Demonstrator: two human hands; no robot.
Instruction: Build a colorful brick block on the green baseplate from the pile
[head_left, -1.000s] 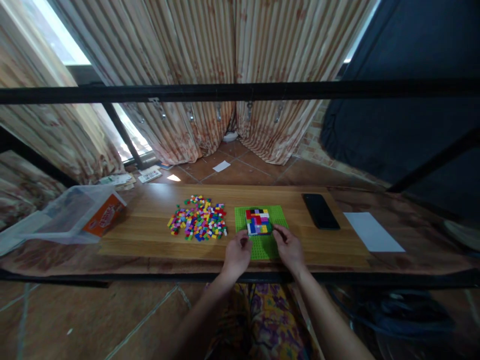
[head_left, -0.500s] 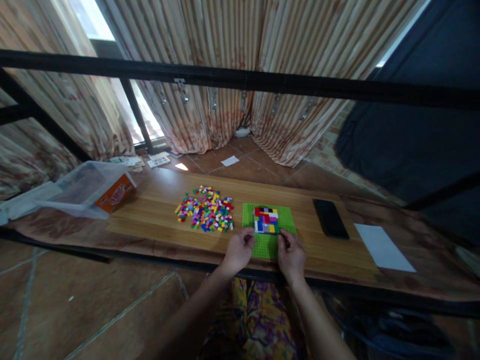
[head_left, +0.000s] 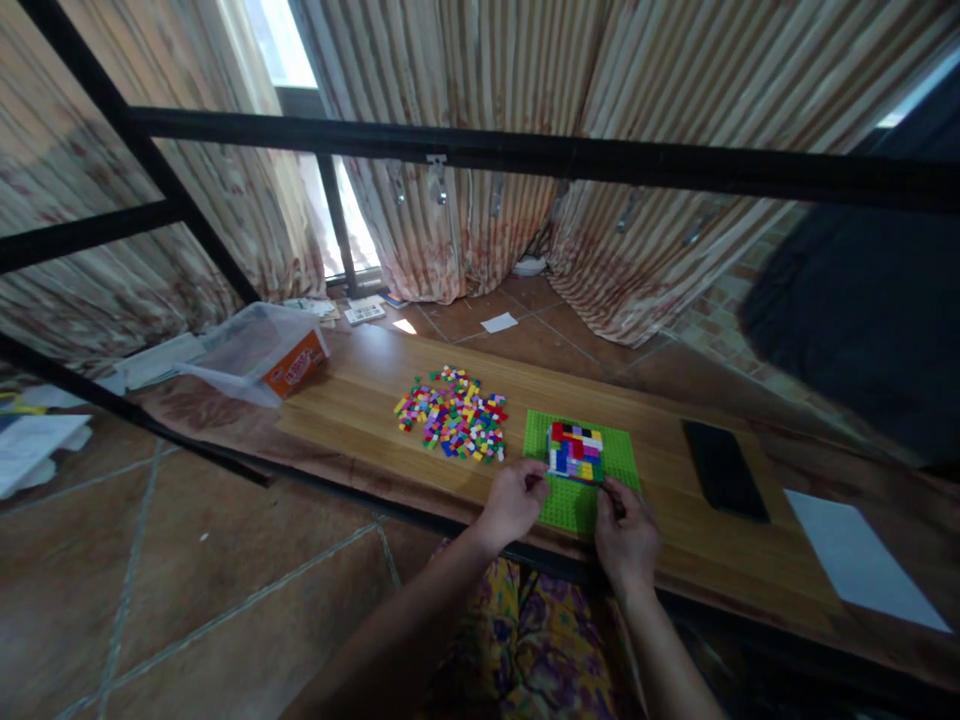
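A low block of multicoloured building bricks (head_left: 576, 452) sits on a green studded baseplate (head_left: 619, 450). At its front left corner is my left hand (head_left: 516, 500), fingers curled in and tips against the bricks. My right hand (head_left: 628, 530) is closed the same way at the front right corner, its thumb and forefinger touching the block. Whether a small loose brick is hidden in the fingers cannot be seen. Left of the baseplate lies a spread pile of small loose bricks (head_left: 457, 415).
The wooden board (head_left: 360, 440) also carries a black phone (head_left: 724, 470). White paper (head_left: 866, 560) lies at the far right. A clear plastic box (head_left: 259, 350) with an orange label stands at the left end. A black metal rail (head_left: 510, 155) crosses beyond the board, before striped curtains.
My view has turned to the left, so everything sits further right in the picture. Both hands keep their places at the front corners of the brick block.
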